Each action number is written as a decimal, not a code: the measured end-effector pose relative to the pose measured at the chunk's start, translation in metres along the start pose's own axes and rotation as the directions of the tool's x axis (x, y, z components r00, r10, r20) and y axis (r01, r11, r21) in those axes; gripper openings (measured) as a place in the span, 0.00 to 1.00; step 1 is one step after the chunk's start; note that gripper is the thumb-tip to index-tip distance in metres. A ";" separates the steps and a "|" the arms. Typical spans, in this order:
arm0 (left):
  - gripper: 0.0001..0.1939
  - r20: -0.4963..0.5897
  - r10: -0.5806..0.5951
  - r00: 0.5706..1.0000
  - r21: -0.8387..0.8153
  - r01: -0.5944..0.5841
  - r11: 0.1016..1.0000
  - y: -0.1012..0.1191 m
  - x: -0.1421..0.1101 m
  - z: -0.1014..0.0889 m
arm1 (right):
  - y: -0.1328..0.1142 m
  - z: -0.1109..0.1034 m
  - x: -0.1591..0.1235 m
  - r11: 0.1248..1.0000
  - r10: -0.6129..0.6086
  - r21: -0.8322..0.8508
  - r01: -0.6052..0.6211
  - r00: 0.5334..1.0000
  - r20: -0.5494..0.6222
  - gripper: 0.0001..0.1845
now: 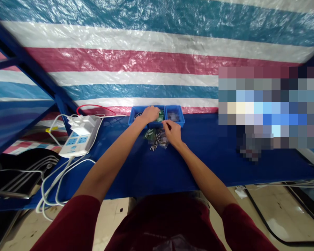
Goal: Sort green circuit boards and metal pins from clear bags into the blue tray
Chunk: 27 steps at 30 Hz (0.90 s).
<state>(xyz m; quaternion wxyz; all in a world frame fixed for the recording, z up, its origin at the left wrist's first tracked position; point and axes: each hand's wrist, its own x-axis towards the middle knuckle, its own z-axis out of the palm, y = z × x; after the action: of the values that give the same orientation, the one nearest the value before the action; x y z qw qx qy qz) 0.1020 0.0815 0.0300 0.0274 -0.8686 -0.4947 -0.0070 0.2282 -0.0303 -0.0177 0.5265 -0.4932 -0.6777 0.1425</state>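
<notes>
My left hand (150, 113) is over the blue bins, its fingers curled beside green packets (160, 116) in the middle one. Its fingertips are hidden, so what they hold cannot be made out. My right hand (173, 132) is just in front of the bins, thumb and fingers pinched together. Anything in that pinch is too small to name. Between my hands and nearer me lie a pile of small metal pin-like pieces (155, 143), a green packet (149, 133) and some clear plastic bags (163, 142). The right-hand blue bin (183, 120) contains clear packets.
A white power strip (75, 144) with plugged-in chargers (83, 125) stands at the left of the blue tabletop (136, 170), its white cables looping over the front edge. A striped plastic sheet (136, 62) hangs behind. At the right, a blurred-out area covers part of the table.
</notes>
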 end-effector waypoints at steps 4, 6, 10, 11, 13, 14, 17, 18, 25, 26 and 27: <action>0.22 0.003 0.058 0.998 0.022 -0.058 0.998 -0.003 -0.005 0.009 | 0.001 0.000 0.001 1.000 0.001 -0.019 -0.001 1.000 0.020 0.18; 0.23 -0.037 0.087 0.996 0.032 -0.085 0.996 -0.005 -0.006 0.015 | 0.001 0.000 0.001 1.000 -0.003 -0.026 0.004 1.000 0.024 0.18; 0.22 -0.079 0.105 0.991 0.064 -0.100 0.993 -0.005 -0.001 0.023 | 0.003 0.000 0.001 0.999 0.002 -0.046 0.001 0.999 0.051 0.18; 0.22 -0.079 0.092 0.993 0.056 -0.087 0.995 -0.005 0.001 0.023 | 0.003 0.001 0.001 0.999 0.002 -0.050 0.001 0.998 0.059 0.18; 0.22 -0.094 0.062 0.994 -0.001 -0.062 0.998 -0.004 0.001 0.022 | 0.004 0.001 0.001 0.998 0.003 -0.059 0.001 0.998 0.070 0.18; 0.22 -0.125 0.053 0.991 -0.047 -0.059 0.997 -0.004 -0.001 0.020 | 0.005 0.001 0.001 0.998 0.005 -0.064 0.000 0.997 0.072 0.17; 0.21 -0.331 0.039 0.943 -0.214 -0.116 0.970 -0.001 -0.021 0.010 | 0.007 0.001 0.001 0.996 0.018 -0.091 -0.010 0.997 0.079 0.16; 0.21 -0.412 0.022 0.911 -0.267 -0.144 0.953 0.000 -0.031 0.007 | 0.007 0.000 0.002 0.994 0.027 -0.108 -0.017 0.996 0.088 0.15; 0.17 -0.420 -0.042 0.906 -0.472 -0.179 0.864 -0.002 -0.107 0.008 | 0.002 -0.004 0.003 0.934 0.127 -0.357 -0.004 0.938 0.323 0.06; 0.17 -0.380 -0.023 0.925 -0.493 -0.181 0.851 -0.005 -0.112 0.013 | 0.000 -0.004 0.003 0.921 0.138 -0.390 0.013 0.924 0.357 0.06; 0.17 -0.347 -0.007 0.938 -0.509 -0.182 0.841 -0.009 -0.117 0.020 | 0.000 -0.003 0.002 0.909 0.143 -0.416 0.034 0.911 0.387 0.07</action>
<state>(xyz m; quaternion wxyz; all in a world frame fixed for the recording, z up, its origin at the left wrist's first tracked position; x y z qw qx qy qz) 0.0347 -0.0132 0.0063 -0.1310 -0.8495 -0.4205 -0.2905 0.2309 -0.0296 -0.0149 0.2518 -0.5717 -0.7730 0.1107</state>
